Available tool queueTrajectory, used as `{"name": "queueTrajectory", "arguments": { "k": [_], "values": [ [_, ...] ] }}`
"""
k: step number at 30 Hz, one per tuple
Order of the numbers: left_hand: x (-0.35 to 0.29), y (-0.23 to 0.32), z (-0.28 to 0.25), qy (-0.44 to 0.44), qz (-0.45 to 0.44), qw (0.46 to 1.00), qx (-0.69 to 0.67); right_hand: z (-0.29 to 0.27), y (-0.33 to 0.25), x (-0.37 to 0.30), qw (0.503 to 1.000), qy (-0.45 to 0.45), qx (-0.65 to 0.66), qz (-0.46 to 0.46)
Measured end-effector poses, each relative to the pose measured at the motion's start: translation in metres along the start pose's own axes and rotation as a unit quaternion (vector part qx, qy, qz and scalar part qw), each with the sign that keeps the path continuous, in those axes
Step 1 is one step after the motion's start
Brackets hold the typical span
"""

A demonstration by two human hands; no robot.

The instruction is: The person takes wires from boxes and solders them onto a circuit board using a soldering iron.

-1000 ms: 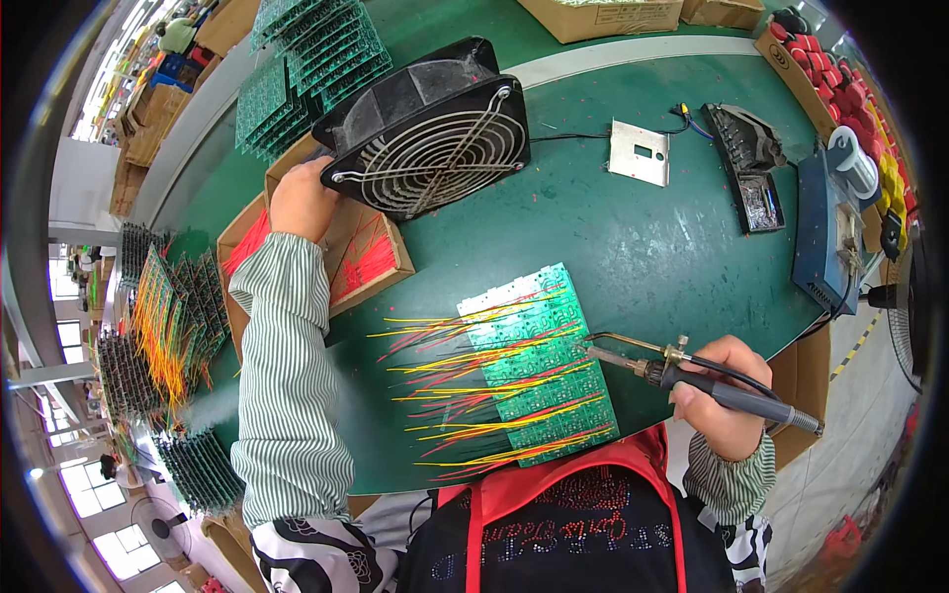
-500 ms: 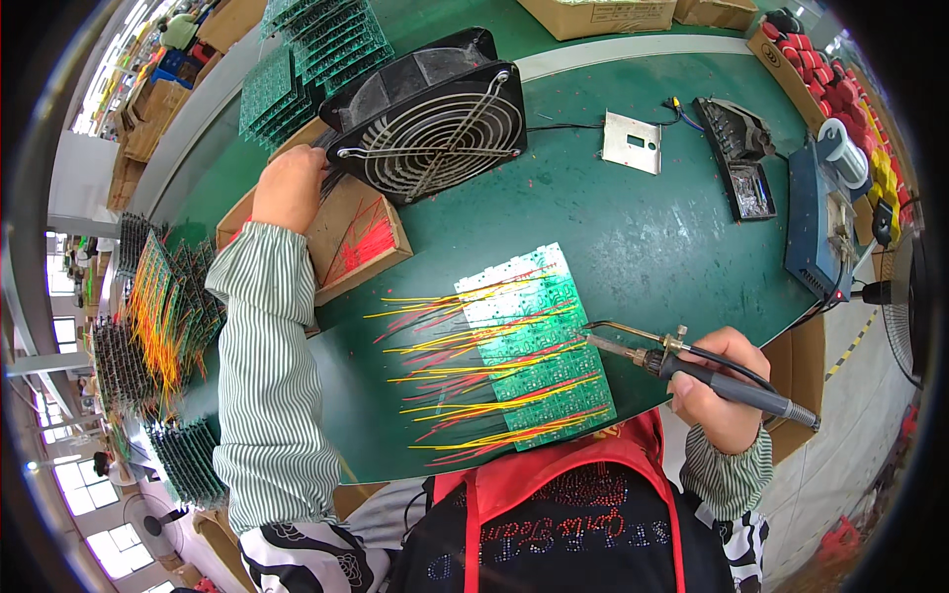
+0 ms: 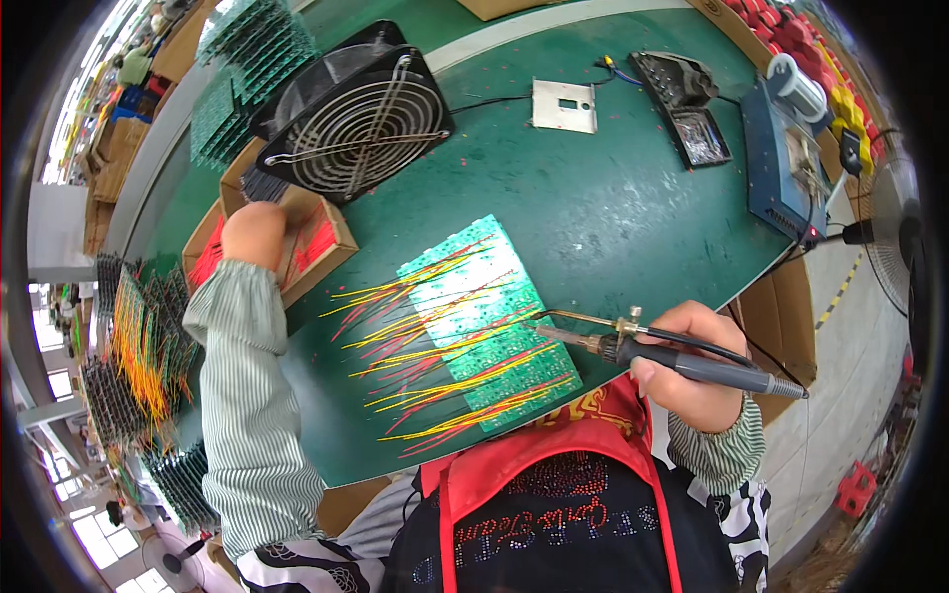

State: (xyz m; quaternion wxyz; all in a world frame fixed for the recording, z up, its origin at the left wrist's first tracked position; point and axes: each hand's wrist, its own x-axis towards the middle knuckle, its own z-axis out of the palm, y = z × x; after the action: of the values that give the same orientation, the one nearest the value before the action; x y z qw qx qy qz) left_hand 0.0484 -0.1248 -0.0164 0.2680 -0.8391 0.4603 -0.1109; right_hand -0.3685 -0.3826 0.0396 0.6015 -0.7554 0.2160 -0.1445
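Note:
My right hand (image 3: 692, 366) is closed around a soldering iron (image 3: 756, 379) with a thin metal solder-feed tube (image 3: 583, 318) clamped to it. Its tip hovers by the right edge of a green circuit board panel (image 3: 514, 265). Rows of red and yellow wires (image 3: 395, 336) lie across the panel and stick out past its left side. My left hand (image 3: 254, 235) reaches down into a divided cardboard box (image 3: 331, 265), its fingers hidden. Red wires (image 3: 314, 242) lie in the box on both sides of this hand, and dark wires (image 3: 262, 185) fill the compartment beyond it.
A black fan (image 3: 361, 128) with a wire guard stands behind the box. Stacked circuit boards (image 3: 257, 49) are at the far left, and wired boards (image 3: 148, 346) hang at the left. A blue soldering station (image 3: 781, 163) with a solder spool (image 3: 797, 87) stands at the right.
My left hand has moved from the dark wires beside the fan toward me, to the red-wire part of the box. The whole view has shifted. My right hand keeps the iron at the panel's edge.

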Motion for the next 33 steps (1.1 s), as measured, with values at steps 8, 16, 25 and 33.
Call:
{"name": "queueTrajectory", "arguments": {
  "k": [8,16,25,33],
  "values": [
    [-0.045,0.057,-0.122,0.089,-0.025,0.925,-0.367,-0.003,0.003,-0.010,0.999,-0.010,-0.026,-0.025],
    [-0.098,0.175,-0.171,0.012,0.070,0.787,-0.612,-0.007,0.001,-0.019,0.996,-0.037,-0.052,-0.062],
    [-0.097,0.201,-0.155,0.008,0.059,0.789,-0.612,-0.003,0.015,-0.024,0.999,-0.039,-0.011,-0.005],
    [-0.096,0.206,-0.162,-0.001,0.040,0.803,-0.595,0.000,0.017,-0.019,0.999,-0.043,-0.001,-0.017]
  ]
}}
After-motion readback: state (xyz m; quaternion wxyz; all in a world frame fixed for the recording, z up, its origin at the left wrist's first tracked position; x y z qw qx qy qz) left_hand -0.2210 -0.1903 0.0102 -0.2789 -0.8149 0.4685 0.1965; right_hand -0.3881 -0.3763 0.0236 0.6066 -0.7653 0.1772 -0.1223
